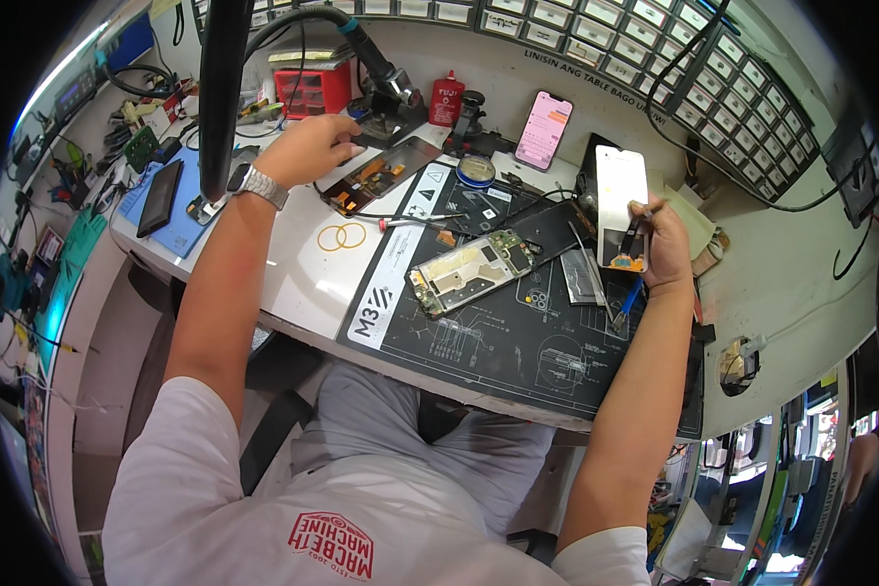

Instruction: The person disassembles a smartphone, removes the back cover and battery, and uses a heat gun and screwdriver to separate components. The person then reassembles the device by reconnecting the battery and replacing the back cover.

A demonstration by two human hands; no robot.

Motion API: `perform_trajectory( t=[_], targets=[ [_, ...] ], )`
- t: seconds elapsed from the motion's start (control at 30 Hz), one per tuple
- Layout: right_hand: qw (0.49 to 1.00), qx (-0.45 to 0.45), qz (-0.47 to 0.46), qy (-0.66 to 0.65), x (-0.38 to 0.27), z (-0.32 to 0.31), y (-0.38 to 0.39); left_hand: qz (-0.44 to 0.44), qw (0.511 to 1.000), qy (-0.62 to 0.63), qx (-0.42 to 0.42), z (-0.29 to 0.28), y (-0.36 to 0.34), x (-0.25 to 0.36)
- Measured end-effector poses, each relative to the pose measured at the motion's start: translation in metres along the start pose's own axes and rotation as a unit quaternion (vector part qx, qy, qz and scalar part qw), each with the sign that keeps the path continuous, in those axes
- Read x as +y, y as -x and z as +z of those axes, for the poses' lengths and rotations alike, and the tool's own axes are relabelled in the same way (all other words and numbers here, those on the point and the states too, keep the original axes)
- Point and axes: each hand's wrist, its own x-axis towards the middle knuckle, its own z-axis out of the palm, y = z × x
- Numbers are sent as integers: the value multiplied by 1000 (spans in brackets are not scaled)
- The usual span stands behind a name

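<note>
My right hand (668,249) grips a phone display panel (622,176), its white face toward me and orange flex cable at its lower end. A slim dark tool, perhaps tweezers (635,227), sits between the same fingers. My left hand (317,148) reaches to the back, fingers loosely extended beside a black stand base (391,122); nothing shows in it. Just in front of it lies a dark phone screen (386,174) with orange flex. An opened phone frame (474,273) with exposed circuit boards rests on the black work mat (488,352).
Two yellow rubber bands (342,236) and a red-tipped screwdriver (415,223) lie left of the frame. A flat dark battery-like piece (581,277) is at its right. Behind stand a red bottle (447,100), a round tin (476,172) and a lit phone (544,130).
</note>
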Motion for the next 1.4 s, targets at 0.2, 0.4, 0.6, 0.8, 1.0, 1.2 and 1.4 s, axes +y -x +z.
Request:
perform_trajectory(
  t=[0.2, 0.4, 0.6, 0.8, 1.0, 1.2, 1.4],
  targets=[
    [999, -11, -5, 52, 7, 3, -6, -44, 993, 22, -104, 11, -16, 39],
    [991, 6, 39, 128, 12, 6, -9, -54, 985, -81, -145, 34, -34, 41],
    [976, 9, 76, 204, 14, 10, -8, -155, 960, -14, -233, 23, -46, 48],
    [977, 12, 71, 200, 13, 12, -8, -117, 988, 25, -94, 37, -44, 20],
    [976, 17, 59, 209, 12, 10, -5, -177, 935, 305, -45, 34, -38, 24],
    [971, 22, 53, 230, 11, 12, -6, -150, 960, 239, -2, 11, -28, -43],
    [966, 31, 56, 250, 10, 8, -6, -207, 978, 23, 30, -13, -5, -51]
  ],
)
